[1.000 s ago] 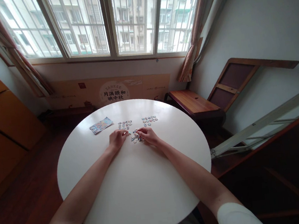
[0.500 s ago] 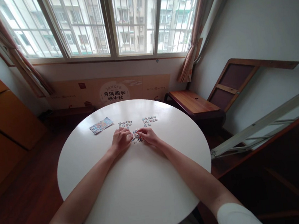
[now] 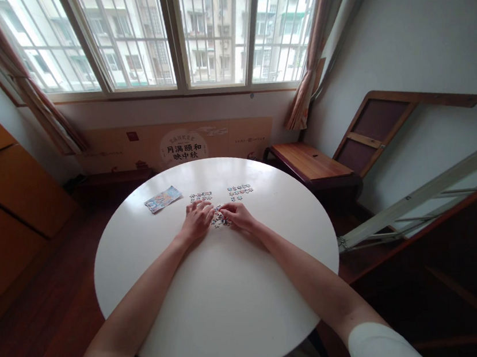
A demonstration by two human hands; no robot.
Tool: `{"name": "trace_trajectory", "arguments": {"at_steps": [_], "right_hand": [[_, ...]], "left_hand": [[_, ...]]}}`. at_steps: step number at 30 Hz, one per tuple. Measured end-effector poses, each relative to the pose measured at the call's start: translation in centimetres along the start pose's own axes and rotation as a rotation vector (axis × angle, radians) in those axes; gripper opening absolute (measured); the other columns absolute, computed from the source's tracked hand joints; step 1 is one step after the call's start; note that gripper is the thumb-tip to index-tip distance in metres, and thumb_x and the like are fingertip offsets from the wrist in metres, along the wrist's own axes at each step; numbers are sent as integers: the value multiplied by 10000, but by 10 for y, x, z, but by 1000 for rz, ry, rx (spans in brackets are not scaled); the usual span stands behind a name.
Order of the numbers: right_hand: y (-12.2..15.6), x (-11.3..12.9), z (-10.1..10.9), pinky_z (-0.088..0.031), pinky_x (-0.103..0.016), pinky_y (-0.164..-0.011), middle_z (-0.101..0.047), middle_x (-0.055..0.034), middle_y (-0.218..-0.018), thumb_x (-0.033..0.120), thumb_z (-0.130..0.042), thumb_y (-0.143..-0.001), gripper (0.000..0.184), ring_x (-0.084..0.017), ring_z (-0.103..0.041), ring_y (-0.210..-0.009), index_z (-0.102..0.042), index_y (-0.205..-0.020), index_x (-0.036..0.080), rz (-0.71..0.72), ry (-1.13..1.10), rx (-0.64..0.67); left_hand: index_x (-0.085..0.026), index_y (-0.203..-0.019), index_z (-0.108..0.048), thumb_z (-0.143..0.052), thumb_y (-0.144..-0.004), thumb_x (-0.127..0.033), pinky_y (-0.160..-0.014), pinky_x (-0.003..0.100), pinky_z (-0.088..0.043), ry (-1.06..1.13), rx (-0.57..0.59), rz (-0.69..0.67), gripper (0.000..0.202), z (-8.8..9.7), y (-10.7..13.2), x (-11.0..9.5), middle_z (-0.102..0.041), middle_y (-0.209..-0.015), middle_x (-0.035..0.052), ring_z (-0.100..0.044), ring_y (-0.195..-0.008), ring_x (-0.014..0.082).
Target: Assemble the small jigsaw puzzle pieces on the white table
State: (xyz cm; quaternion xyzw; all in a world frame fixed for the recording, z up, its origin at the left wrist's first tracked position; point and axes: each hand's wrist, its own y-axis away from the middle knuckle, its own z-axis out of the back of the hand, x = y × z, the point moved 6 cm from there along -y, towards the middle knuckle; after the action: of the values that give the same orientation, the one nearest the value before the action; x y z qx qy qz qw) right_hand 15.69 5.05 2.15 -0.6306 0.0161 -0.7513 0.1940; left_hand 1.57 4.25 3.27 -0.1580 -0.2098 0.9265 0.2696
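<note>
A loose pile of small jigsaw puzzle pieces [image 3: 219,220] lies on the round white table [image 3: 218,297] between my hands. My left hand [image 3: 198,217] rests at the pile's left side, palm down, its fingers partly spread over the near edge of a left group of pieces [image 3: 200,196]. At the pile's right side, my right hand [image 3: 235,213] has thumb and forefinger pinched together on what looks like a puzzle piece, mostly hidden by the fingers. Beyond it lies a second group of pieces [image 3: 240,190], set out in rows.
A printed picture sheet [image 3: 163,199] lies on the table's far left. Past the table's right edge stands a wooden bench [image 3: 306,161], with a metal ladder-like frame [image 3: 383,221] nearer. Wooden cabinets [image 3: 12,212] stand at left, and a barred window [image 3: 173,36] is ahead.
My left hand's fingers have lifted and spread slightly toward the left group of pieces. My right hand stays pinched beside the pile. The whole view has shifted a little.
</note>
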Motion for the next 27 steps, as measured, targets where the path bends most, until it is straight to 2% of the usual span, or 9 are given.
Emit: {"name": "trace_trajectory", "arguments": {"at_steps": [5,11,17,19,23,25,27], "right_hand": [[-1,-2,0,-410,-214,-482,-623,-33,-623,386,-591,-720,313,-100,-527,-513,-661,-838,105,7,14,-2],[-1,-4,1,-405,-208,-475,-622,-29,-624,370,-583,-731,296,-94,-519,-509,-662,-854,113,20,21,11],[0,-4,1,-416,-213,-472,-614,-29,-610,378,-597,-720,303,-95,-519,-496,-658,-841,107,2,15,-3],[0,-3,1,-420,-217,-473,-608,-24,-597,376,-592,-720,305,-98,-521,-490,-652,-850,108,-9,-11,-14],[-1,-2,9,-406,-219,-459,-581,-9,-569,347,-538,-743,297,-104,-513,-477,-642,-897,115,8,-28,-116],[-1,-3,19,-406,-223,-471,-572,-6,-566,308,-508,-749,281,-111,-518,-490,-641,-909,119,29,35,-216],[-1,-4,30,-417,-229,-505,-568,-4,-569,264,-485,-747,264,-119,-531,-514,-645,-901,123,33,151,-310]], "left_hand": [[-233,-1037,-615,-342,-915,-410,-978,437,-234,-30,66,-14,348,-6,-1,-1,-578,-1154,74,-351,-1210,264],[-257,-1040,-580,-322,-907,-471,-958,441,-231,-27,78,1,360,-11,-6,1,-553,-1184,63,-328,-1225,282],[-280,-1106,-543,-282,-900,-522,-950,441,-233,-19,117,42,411,-18,-7,8,-523,-1242,50,-320,-1224,286],[-263,-1149,-533,-283,-898,-528,-957,431,-238,-27,94,49,443,-16,-7,7,-508,-1264,62,-315,-1227,284],[-224,-1191,-534,-302,-901,-510,-936,392,-292,-38,-13,46,469,-2,-7,0,-525,-1233,97,-393,-1162,267],[-220,-1160,-557,-295,-912,-488,-883,355,-347,-8,8,37,448,2,-6,-2,-592,-1119,94,-497,-1044,240],[-215,-1154,-555,-279,-925,-458,-787,302,-396,46,76,53,433,1,-5,-2,-645,-986,77,-575,-907,209]]}}
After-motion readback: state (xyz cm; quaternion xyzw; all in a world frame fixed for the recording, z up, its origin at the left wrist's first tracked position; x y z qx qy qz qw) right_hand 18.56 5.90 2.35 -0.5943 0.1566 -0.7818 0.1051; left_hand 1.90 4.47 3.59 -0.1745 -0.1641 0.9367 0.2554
